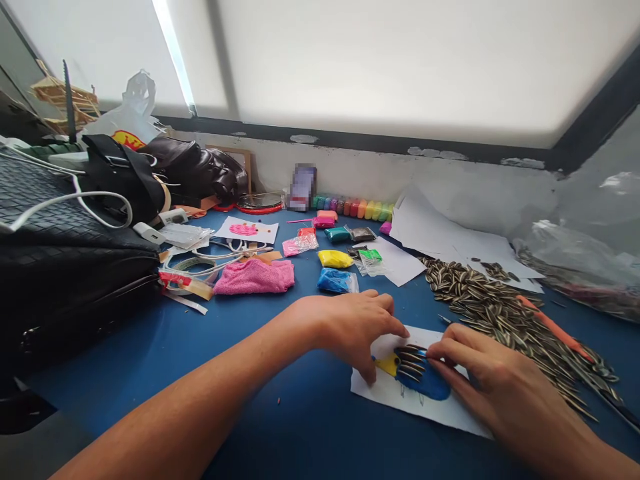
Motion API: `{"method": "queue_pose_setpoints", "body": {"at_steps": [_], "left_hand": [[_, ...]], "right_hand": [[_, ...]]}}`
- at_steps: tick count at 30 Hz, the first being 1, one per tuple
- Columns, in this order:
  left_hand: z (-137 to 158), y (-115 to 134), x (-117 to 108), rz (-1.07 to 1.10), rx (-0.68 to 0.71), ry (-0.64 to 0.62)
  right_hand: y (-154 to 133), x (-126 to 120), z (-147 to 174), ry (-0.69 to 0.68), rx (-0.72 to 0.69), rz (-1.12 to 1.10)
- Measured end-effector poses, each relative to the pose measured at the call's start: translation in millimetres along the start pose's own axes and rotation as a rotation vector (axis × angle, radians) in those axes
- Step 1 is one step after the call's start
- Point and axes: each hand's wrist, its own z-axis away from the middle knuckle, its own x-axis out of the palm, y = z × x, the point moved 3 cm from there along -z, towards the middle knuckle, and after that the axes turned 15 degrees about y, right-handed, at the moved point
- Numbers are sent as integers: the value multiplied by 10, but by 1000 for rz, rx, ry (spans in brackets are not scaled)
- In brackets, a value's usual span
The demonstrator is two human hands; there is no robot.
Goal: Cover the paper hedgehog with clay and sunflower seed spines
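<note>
Far from the back edge of the counter (280, 427), the half-open, empty left hand (350, 327) touches paper (380, 393) bearing blue clay (431, 387) and sunflower seeds (412, 367), where fingertips of the right hand (500, 377) nearly meet, their hold unclear.

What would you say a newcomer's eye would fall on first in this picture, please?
Most likely the blue and yellow figure, with striped seeds on it, lying on a white sheet between the left hand and the right hand. Next would probably come the large seed heap on the right side of the blue table. The bright pink cloth, left of the middle, also stands out.
</note>
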Motion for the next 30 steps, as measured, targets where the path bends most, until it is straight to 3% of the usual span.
{"method": "queue_pose_setpoints", "body": {"at_steps": [6,12,17,22,30], "left_hand": [[-1,-2,5,-3,-5,-10],[15,9,-14,-5,-14,-13],[12,21,-39,3,-29,-23],[3,16,-26,4,-30,-25],[13,11,-27,9,-30,-35]], "right_hand": [[7,-17,-30,-1,17,7],[149,-131,-61,-87,155,-18],[367,-218,-69,6,235,180],[534,-144,-24,-19,291,288],[693,-248,-28,-254,422,345]]}}
